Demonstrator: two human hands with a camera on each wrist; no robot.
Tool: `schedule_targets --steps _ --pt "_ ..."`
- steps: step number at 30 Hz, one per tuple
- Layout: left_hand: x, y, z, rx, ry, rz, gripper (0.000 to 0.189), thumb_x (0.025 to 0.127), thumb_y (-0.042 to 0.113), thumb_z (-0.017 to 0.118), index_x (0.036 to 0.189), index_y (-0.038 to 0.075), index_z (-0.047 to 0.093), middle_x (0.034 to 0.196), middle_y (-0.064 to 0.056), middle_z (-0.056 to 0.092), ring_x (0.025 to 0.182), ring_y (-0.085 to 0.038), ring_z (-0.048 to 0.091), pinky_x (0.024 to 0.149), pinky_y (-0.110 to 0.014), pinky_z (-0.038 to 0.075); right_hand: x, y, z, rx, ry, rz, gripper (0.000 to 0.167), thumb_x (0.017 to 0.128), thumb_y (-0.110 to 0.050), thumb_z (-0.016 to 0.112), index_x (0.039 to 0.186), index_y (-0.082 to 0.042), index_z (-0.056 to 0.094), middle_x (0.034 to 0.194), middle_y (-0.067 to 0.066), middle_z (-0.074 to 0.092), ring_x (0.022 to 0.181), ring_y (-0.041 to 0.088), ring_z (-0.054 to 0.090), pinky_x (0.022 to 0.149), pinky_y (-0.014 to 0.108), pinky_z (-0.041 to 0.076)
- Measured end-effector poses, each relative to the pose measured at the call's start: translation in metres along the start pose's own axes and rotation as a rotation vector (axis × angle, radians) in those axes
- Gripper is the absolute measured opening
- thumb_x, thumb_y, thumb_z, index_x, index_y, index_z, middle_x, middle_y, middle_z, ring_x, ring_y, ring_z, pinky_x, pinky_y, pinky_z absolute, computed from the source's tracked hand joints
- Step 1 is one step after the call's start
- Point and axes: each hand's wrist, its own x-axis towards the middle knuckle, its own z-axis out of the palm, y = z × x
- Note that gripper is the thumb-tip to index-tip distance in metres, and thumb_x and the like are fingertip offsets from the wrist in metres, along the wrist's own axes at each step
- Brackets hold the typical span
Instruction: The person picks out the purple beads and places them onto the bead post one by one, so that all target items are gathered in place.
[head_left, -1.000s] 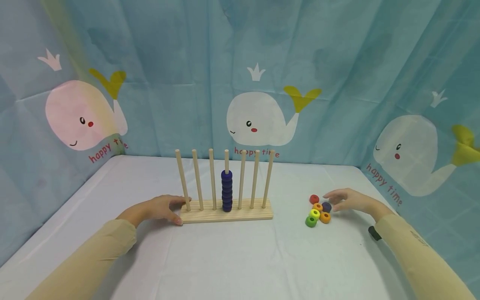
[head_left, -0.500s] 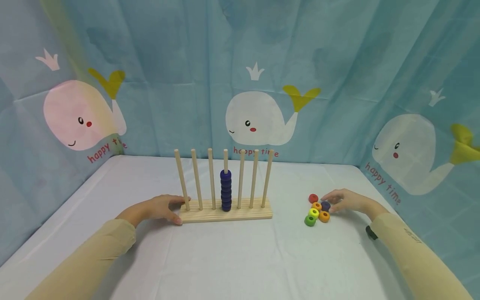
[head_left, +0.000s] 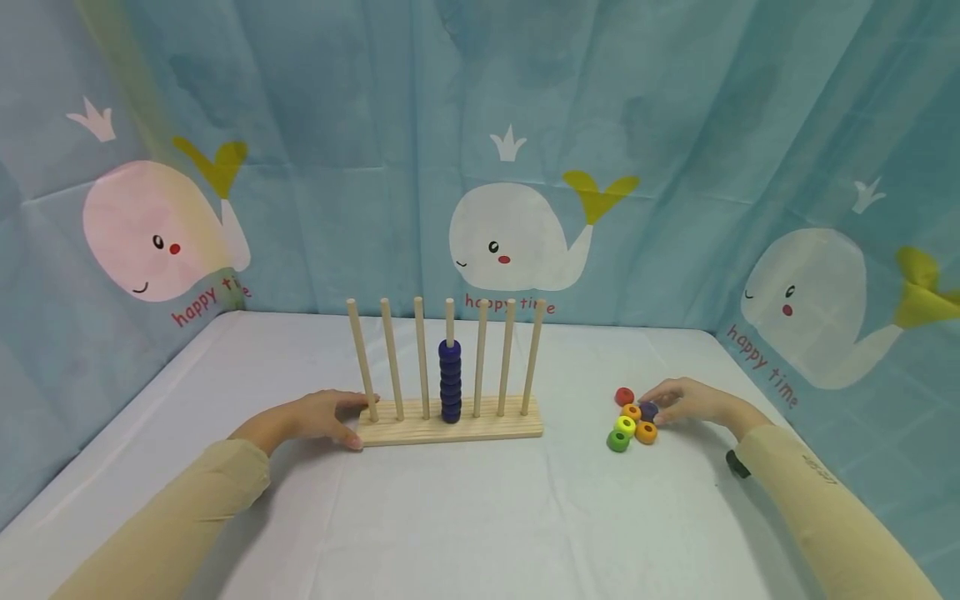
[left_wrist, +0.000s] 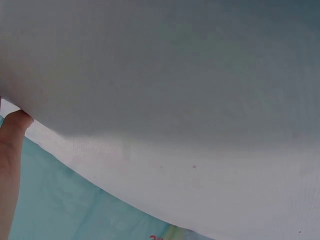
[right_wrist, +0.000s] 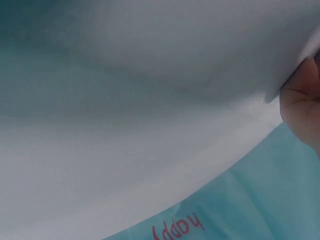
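A wooden bead stand with several upright pegs is on the table in the head view. Its middle peg carries a stack of dark blue beads. My left hand grips the left end of the base, thumb at the front and fingers behind. To the right lies a small group of loose beads. My right hand pinches the dark blue bead there with thumb and index finger. Around it are a red bead, a yellow bead, a green bead and two orange ones.
White cloth covers the table. Behind and on both sides hangs a blue curtain printed with whales. A small black object lies beside the right sleeve. Both wrist views show mostly the cloth and a little of each hand.
My right hand has moved slightly down and left, its thumb and index finger closing around the dark blue bead. My left hand stays at the stand's end.
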Motion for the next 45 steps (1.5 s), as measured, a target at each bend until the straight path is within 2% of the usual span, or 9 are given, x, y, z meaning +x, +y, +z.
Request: schedule_targets --steps 13,20,36,45 --pt "-0.002 0.003 -0.001 0.011 0.001 -0.001 0.081 0.075 0.032 0.083 0.142 0.002 0.048 0.145 -0.029 0.04 0.134 -0.053 0.028 0.103 -0.069 0.022 -0.006 0.0 -0.004 0.054 0.002 -0.016 0.048 0.087 -0.028 0.073 0.126 -0.004 0.063 0.126 0.022 0.059 0.118 0.045 0.049 0.093 0.069 0.037" --pt "-0.003 0.004 0.0 -0.015 -0.004 0.016 0.082 0.075 0.031 0.084 0.141 -0.001 0.048 0.144 -0.03 0.04 0.134 -0.053 0.028 0.104 -0.068 0.023 -0.012 -0.002 -0.003 0.098 0.015 -0.013 0.048 0.088 -0.028 0.071 0.129 -0.004 0.061 0.132 0.02 0.057 0.124 0.044 0.045 0.095 0.071 0.032" --pt "-0.003 0.004 -0.002 0.003 -0.001 0.012 0.081 0.076 0.032 0.083 0.142 0.0 0.047 0.145 -0.03 0.038 0.134 -0.054 0.027 0.104 -0.068 0.023 -0.027 -0.014 0.001 0.148 0.101 -0.029 0.053 0.09 -0.025 0.069 0.132 0.004 0.055 0.13 0.025 0.057 0.119 0.043 0.051 0.096 0.063 0.04" --pt "-0.005 0.008 -0.002 -0.011 -0.007 0.02 0.08 0.077 0.029 0.082 0.142 -0.002 0.046 0.146 -0.032 0.036 0.135 -0.054 0.026 0.105 -0.068 0.022 -0.037 -0.029 0.002 0.157 0.17 -0.012 0.056 0.092 -0.033 0.067 0.134 0.002 0.054 0.133 0.025 0.055 0.124 0.046 0.046 0.097 0.063 0.039"
